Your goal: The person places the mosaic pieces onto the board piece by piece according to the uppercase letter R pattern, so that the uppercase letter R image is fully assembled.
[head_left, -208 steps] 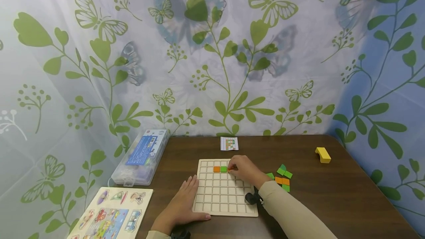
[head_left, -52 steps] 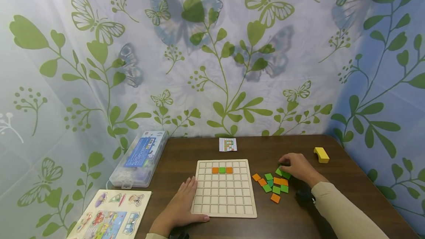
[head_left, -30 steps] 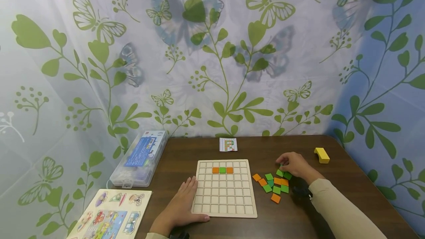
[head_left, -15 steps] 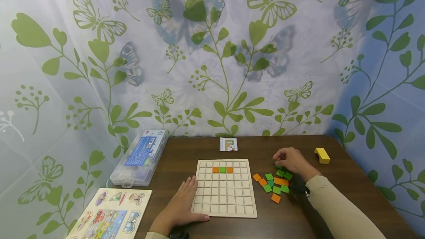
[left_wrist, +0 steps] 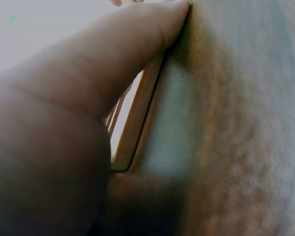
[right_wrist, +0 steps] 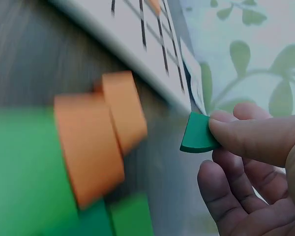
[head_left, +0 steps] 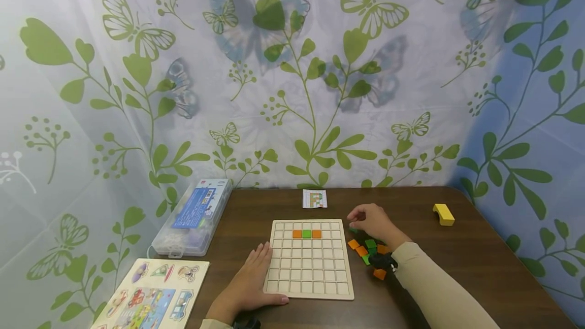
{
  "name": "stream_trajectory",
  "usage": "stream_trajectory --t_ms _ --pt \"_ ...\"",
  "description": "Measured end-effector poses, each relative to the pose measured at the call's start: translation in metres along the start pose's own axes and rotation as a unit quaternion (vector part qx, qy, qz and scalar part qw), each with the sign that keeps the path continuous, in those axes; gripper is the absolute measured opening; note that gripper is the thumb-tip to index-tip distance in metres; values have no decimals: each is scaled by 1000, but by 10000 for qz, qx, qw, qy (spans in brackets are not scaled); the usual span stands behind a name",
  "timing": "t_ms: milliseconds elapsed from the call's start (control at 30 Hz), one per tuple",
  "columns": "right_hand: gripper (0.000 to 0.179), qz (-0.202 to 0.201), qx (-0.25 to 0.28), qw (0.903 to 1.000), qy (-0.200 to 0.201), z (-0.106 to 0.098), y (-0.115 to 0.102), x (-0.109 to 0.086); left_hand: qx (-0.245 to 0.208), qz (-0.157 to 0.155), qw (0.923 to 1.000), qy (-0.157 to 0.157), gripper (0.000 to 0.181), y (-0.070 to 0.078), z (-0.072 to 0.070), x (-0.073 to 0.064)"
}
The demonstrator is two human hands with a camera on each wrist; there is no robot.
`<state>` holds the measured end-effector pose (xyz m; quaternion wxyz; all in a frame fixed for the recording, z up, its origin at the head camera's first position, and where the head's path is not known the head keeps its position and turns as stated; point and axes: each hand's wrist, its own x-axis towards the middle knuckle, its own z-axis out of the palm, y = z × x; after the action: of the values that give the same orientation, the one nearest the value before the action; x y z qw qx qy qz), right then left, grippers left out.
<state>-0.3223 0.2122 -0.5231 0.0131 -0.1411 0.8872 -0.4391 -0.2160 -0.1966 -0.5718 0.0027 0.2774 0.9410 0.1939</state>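
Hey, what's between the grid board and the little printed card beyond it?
In the head view, only bare brown tabletop separates the grid board from the printed card.

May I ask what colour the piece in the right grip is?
The piece is deep green, clearest in the right wrist view.

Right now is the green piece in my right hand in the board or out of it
Out: the right hand pinches the green piece beside the board.
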Motion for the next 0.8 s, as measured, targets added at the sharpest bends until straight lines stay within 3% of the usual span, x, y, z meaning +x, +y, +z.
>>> stream_trajectory --t_ms 400,800 --pt "7 -176 411 9983 -381 40 -24 20 22 23 10000 26 134 1 -1 0" --pt "8 -192 433 9973 -560 61 -35 26 -9 23 10000 17 133 2 -3 -1"
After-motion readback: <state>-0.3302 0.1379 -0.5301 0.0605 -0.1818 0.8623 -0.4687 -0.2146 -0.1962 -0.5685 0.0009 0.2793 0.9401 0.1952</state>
